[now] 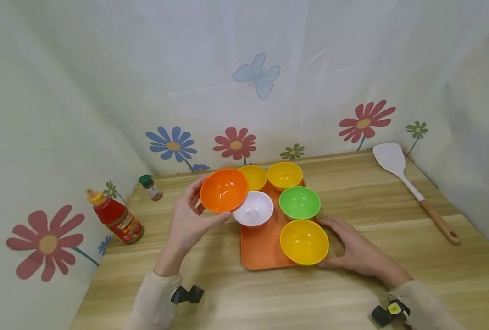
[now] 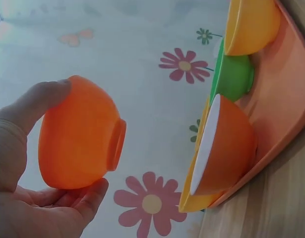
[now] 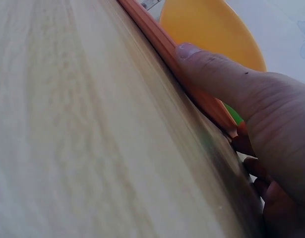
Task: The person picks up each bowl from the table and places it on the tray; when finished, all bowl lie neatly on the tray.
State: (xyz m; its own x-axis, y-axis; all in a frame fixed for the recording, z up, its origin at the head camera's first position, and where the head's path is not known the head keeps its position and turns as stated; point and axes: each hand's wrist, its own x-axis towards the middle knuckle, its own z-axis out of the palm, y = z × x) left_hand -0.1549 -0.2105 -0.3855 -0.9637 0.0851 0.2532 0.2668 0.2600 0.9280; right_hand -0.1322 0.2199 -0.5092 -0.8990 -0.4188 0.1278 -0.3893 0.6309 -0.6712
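Observation:
My left hand [image 1: 188, 222] grips an orange bowl [image 1: 224, 190] by its side, thumb and fingers on opposite walls. In the left wrist view the bowl [image 2: 80, 134] is held in the air, apart from the other bowls. My right hand [image 1: 358, 250] rests at the right edge of the orange tray [image 1: 261, 250], its thumb [image 3: 216, 69] on the tray's rim beside the front yellow bowl [image 1: 304, 242]. On the tray also stand a green bowl [image 1: 299, 203], a bowl white inside and orange outside [image 1: 253, 209], and two yellow bowls at the back, one [image 1: 285, 176] right of the other [image 1: 253, 177].
A red sauce bottle [image 1: 120, 220] with a yellow cap and a small green-capped spice jar [image 1: 150, 187] stand at the left. A white spatula [image 1: 409, 183] with a wooden handle lies at the right. A flowered curtain [image 1: 203, 87] hangs behind the wooden table [image 1: 219, 302].

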